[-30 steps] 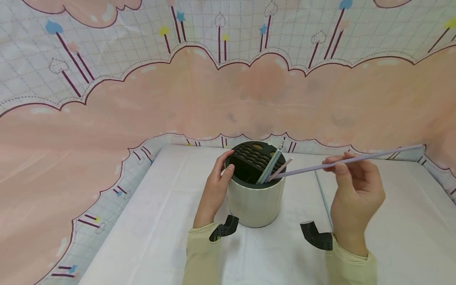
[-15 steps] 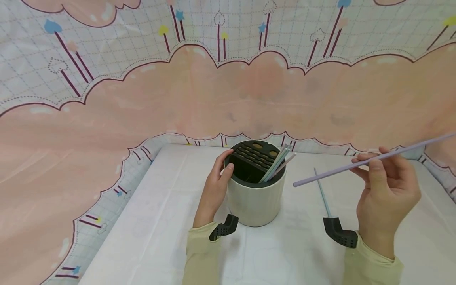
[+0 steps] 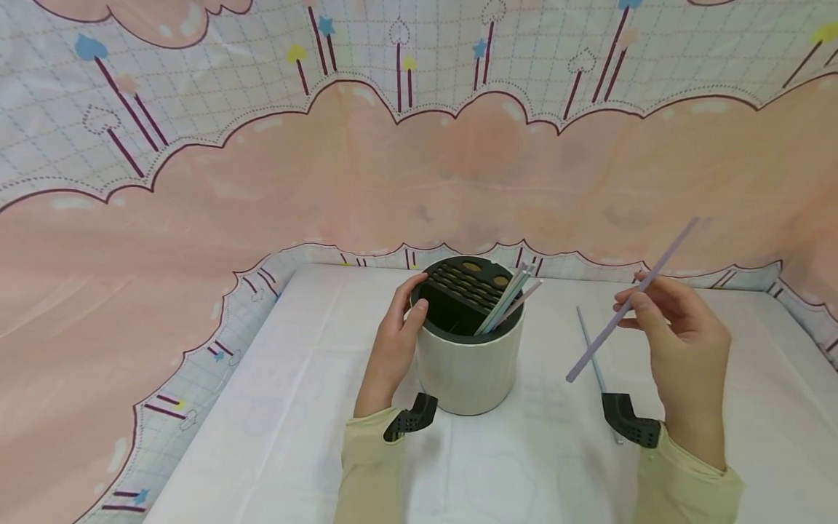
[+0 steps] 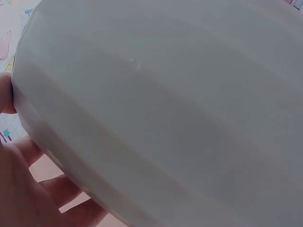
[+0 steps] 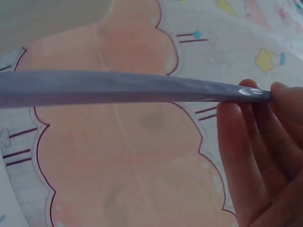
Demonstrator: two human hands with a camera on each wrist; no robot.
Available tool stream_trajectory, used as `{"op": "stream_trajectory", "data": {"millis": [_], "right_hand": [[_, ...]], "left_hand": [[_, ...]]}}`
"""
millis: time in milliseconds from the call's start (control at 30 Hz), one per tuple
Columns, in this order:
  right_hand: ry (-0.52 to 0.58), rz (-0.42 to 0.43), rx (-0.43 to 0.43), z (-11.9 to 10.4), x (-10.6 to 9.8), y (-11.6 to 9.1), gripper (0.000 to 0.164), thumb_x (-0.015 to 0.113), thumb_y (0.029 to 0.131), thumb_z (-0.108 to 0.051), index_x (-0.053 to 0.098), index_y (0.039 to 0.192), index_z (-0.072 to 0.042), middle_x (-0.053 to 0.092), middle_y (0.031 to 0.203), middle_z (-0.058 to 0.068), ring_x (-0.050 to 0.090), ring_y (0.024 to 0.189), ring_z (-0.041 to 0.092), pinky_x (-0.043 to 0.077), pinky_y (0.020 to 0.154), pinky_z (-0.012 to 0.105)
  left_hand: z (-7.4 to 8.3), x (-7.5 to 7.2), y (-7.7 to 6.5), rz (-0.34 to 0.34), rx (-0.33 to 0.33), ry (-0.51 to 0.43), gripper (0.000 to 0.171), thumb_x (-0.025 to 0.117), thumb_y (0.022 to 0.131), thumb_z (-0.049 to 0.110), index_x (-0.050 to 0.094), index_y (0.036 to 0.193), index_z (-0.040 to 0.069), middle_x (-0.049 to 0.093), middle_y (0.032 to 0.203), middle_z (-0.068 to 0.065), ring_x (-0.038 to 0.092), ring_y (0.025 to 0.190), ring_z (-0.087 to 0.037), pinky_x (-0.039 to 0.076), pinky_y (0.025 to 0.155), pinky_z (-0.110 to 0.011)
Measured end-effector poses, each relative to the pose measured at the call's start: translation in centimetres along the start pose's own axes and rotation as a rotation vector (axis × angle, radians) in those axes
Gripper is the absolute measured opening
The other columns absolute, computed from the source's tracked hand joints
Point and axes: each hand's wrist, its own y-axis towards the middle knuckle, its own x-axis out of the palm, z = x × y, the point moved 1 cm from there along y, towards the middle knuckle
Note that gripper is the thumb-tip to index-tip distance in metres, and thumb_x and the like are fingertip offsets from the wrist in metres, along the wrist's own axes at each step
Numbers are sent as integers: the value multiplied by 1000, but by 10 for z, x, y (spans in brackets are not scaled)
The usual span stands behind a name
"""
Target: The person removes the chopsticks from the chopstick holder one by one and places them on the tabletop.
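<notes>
A cream utensil holder (image 3: 469,378) with a dark slotted insert (image 3: 465,287) stands on the white table. My left hand (image 3: 396,335) grips its left rim, thumb over the edge; in the left wrist view the fingers (image 4: 64,189) lie along the pale wall. Thumb and fingers of my right hand (image 3: 687,342) pinch a purple chopstick (image 3: 605,331), slanted with its thick end low, to the right of the holder. Several pastel chopsticks (image 3: 507,302) lean in the holder's front right opening. A light blue chopstick (image 3: 592,353) lies on the table, partly behind the right wrist mount.
The white table (image 3: 275,407) extends to both sides and in front of the holder. A patterned peach and white cloth (image 3: 366,182) rises behind it. A black camera mount (image 3: 630,421) sits on the right wrist, another (image 3: 411,418) on the left.
The purple chopstick has come out of the holder to the right, then tilted steeper, its thick end dropping over the blue chopstick. The left hand keeps its grip on the rim.
</notes>
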Motion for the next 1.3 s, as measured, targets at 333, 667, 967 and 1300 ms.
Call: {"op": "stream_trajectory", "data": {"millis": [333,667,967,1300], "right_hand": [[-411,-158,35,23,4,6,31,57,87,-18,57,117,-15,63,89,1,60,79,6,49,64,15],[-554,-295,144,50,3,11,33,50,91,-25,53,120,-11,63,95,9,60,75,5,50,66,18],[-640,-498,257,78,2,12,41,46,93,-25,44,128,-5,59,105,15,64,77,25,45,76,49],[-690,-559,418,112,-4,11,44,46,93,-22,39,130,-1,56,108,18,61,77,21,47,73,48]], "left_hand": [[1,1,2,1,13,-21,38,39,92,44,36,130,42,32,137,17,28,127,-17,26,100,-47],[1,1,1,-1,-8,-12,38,39,92,46,36,129,45,30,137,19,27,127,-18,27,100,-49],[0,1,1,2,-15,-2,38,39,91,47,35,129,45,30,137,20,28,127,-18,27,100,-49],[-1,1,2,0,-14,-3,37,38,91,47,35,129,46,30,137,20,28,127,-18,26,100,-49]]}}
